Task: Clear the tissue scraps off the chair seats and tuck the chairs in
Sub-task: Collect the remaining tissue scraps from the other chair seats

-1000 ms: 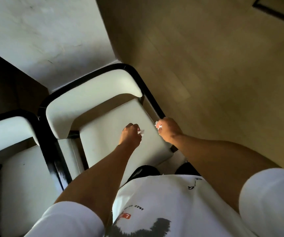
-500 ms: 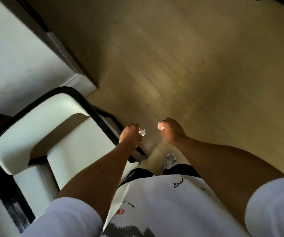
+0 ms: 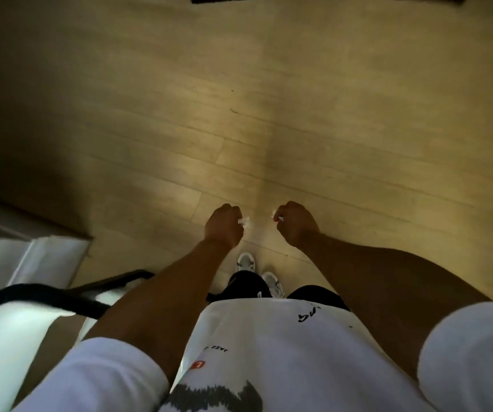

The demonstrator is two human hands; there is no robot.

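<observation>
Both hands are held out over the wooden floor (image 3: 298,114) at frame centre, fingers curled into fists. The left hand (image 3: 224,228) grips a tissue scrap (image 3: 244,221); only a small white tip shows past the curled fingers, and the rest is hidden inside the fist. The right hand (image 3: 295,226) grips a second tissue scrap (image 3: 278,217), likewise visible only as a white sliver at the finger edge. The two hands are near each other but apart.

The chair (image 3: 16,331) occupies the lower left of the frame. Its black frame and white backrest are motion-blurred, cut off by the left edge, and partly covered by the left forearm; the seat cannot be assessed. A white table corner (image 3: 52,254) lies just above it, also blurred.

White shoes (image 3: 245,263) show below the hands, partly hidden by the shirt (image 3: 284,352). Dark shapes at the top edge are cut off and cannot be identified.
</observation>
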